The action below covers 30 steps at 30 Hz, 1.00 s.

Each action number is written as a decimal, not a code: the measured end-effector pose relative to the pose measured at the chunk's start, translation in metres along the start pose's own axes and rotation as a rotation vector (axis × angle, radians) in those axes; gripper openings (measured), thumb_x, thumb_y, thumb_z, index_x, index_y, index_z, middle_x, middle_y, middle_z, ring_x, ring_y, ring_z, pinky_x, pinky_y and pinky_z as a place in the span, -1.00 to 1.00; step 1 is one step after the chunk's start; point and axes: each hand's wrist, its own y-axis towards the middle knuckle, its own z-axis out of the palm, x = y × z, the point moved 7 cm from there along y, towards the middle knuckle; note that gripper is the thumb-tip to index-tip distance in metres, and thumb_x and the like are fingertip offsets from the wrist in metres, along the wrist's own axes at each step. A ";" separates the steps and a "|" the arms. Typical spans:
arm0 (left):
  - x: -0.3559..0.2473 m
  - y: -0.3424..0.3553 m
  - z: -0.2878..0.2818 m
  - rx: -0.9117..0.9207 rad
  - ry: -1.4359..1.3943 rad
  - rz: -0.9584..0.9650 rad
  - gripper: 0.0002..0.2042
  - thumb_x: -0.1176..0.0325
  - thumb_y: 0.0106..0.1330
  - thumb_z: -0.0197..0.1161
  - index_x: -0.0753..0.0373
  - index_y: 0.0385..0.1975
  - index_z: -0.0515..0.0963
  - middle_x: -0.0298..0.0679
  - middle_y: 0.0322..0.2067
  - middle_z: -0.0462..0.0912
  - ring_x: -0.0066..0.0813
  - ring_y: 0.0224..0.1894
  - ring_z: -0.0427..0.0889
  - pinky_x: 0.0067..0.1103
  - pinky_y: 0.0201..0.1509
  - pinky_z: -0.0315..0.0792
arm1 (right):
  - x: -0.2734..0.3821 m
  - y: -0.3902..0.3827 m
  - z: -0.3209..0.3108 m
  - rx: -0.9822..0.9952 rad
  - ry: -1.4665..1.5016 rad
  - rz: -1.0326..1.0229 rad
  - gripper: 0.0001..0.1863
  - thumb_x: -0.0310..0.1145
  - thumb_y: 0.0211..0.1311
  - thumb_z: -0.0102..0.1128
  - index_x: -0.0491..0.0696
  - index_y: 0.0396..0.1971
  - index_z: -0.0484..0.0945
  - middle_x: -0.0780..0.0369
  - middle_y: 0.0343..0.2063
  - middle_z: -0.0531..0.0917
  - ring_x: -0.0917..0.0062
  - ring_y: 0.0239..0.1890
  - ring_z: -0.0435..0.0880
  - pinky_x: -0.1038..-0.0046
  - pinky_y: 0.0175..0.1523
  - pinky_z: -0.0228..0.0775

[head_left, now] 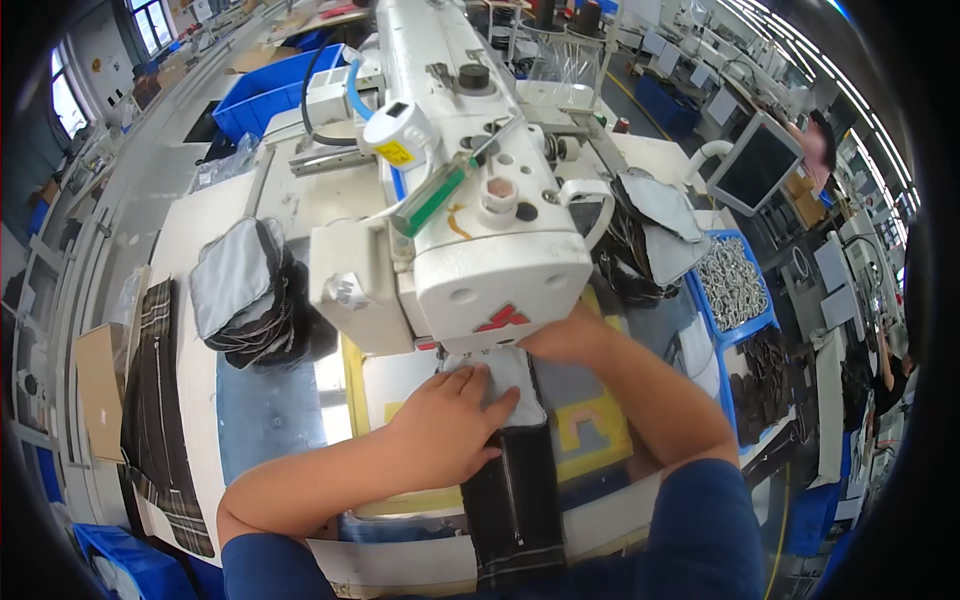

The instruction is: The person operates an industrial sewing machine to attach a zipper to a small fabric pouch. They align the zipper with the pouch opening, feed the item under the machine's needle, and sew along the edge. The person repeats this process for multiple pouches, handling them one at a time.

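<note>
I'm on a single feed: head cam, left fisheye of the worn pair, picture upright, unmirrored. Looks from the wearer's head, steeply down and forward, front of the white industrial sewing machine (503, 285) facing the lens. Near range: left hand (447, 420) and right hand (568, 338) sit around mid-frame. Far field reaches the window (150, 25) upper left and ceiling lights (853, 97) upper right. Straight edges bow; corners black.

A blue crate (236, 112) is set at the back left. A dark screen (757, 165) is carried by a curved white arm (705, 156) at right. Brown cardboard (98, 390) is seen at left.
</note>
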 end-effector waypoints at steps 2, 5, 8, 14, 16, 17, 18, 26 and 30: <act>-0.001 0.001 0.004 0.002 0.002 0.006 -0.25 0.03 0.30 0.48 0.18 0.46 0.44 0.38 0.33 0.46 0.29 0.35 0.55 -0.14 0.49 0.41 | -0.006 -0.001 0.000 0.012 0.008 0.036 -0.67 -0.18 0.25 0.29 -0.05 -0.10 0.77 -0.04 -0.22 0.79 -0.07 -0.11 0.74 0.01 0.04 0.61; -0.001 0.003 0.008 0.025 0.010 -0.003 -0.25 0.05 0.30 0.48 0.18 0.47 0.42 0.36 0.35 0.45 0.28 0.37 0.53 -0.14 0.49 0.40 | -0.019 -0.004 0.007 0.019 -0.017 0.059 -0.70 -0.18 0.22 0.31 -0.08 -0.23 0.78 -0.03 -0.29 0.78 -0.06 -0.16 0.75 0.03 0.01 0.61; -0.003 0.002 0.006 0.010 0.021 -0.008 -0.27 0.07 0.30 0.49 0.18 0.45 0.43 0.33 0.34 0.47 0.27 0.36 0.55 -0.14 0.47 0.42 | -0.020 -0.005 0.007 0.039 -0.028 0.130 -0.70 -0.17 0.20 0.31 -0.11 -0.29 0.79 -0.03 -0.31 0.78 -0.04 -0.17 0.77 0.05 0.01 0.62; -0.006 0.004 0.008 -0.016 0.036 -0.061 -0.32 0.10 0.31 0.50 0.18 0.41 0.46 0.25 0.30 0.51 0.23 0.32 0.58 -0.14 0.42 0.46 | -0.004 -0.008 -0.003 0.045 -0.055 0.184 -0.70 -0.16 0.23 0.29 -0.10 -0.30 0.79 -0.02 -0.30 0.80 -0.02 -0.15 0.79 0.04 0.02 0.63; -0.009 0.004 0.009 -0.022 0.038 -0.095 -0.33 0.13 0.31 0.50 0.18 0.39 0.47 0.22 0.28 0.53 0.20 0.31 0.58 -0.14 0.41 0.46 | -0.001 -0.014 -0.004 0.020 -0.050 0.180 -0.70 -0.16 0.24 0.29 -0.10 -0.31 0.78 -0.02 -0.29 0.80 -0.02 -0.14 0.79 0.03 0.02 0.63; -0.010 0.004 0.009 -0.025 0.040 -0.112 -0.34 0.14 0.30 0.50 0.18 0.39 0.48 0.21 0.28 0.54 0.18 0.31 0.59 -0.14 0.40 0.46 | 0.004 -0.015 -0.006 -0.005 -0.050 0.174 -0.70 -0.17 0.25 0.28 -0.11 -0.31 0.77 -0.03 -0.29 0.80 -0.02 -0.14 0.78 0.02 0.03 0.63; -0.012 0.004 0.011 -0.065 0.058 -0.108 -0.36 0.16 0.30 0.50 0.18 0.37 0.49 0.19 0.27 0.55 0.16 0.29 0.60 -0.14 0.40 0.47 | 0.007 -0.021 -0.009 -0.029 -0.055 0.173 -0.71 -0.18 0.26 0.27 -0.12 -0.31 0.77 -0.03 -0.29 0.80 -0.02 -0.13 0.78 0.02 0.03 0.63; -0.042 0.011 0.029 -0.310 0.095 0.022 -0.65 0.26 0.34 0.46 0.23 0.03 0.59 -0.07 0.00 0.69 0.02 0.08 0.68 -0.15 0.28 0.50 | -0.007 -0.062 -0.018 -0.164 0.058 0.093 -0.73 -0.24 0.36 0.26 -0.16 -0.28 0.73 -0.05 -0.24 0.78 -0.01 -0.10 0.77 0.07 0.02 0.61; -0.045 0.006 0.010 -0.420 0.138 -0.010 -0.76 0.31 0.32 0.47 0.25 -0.15 0.60 -0.12 -0.24 0.69 -0.01 -0.09 0.69 -0.17 0.06 0.54 | -0.017 -0.102 -0.025 -0.228 0.315 0.200 -0.57 -0.09 0.46 0.31 -0.24 -0.09 0.72 -0.02 -0.19 0.77 0.07 -0.09 0.78 0.12 0.04 0.61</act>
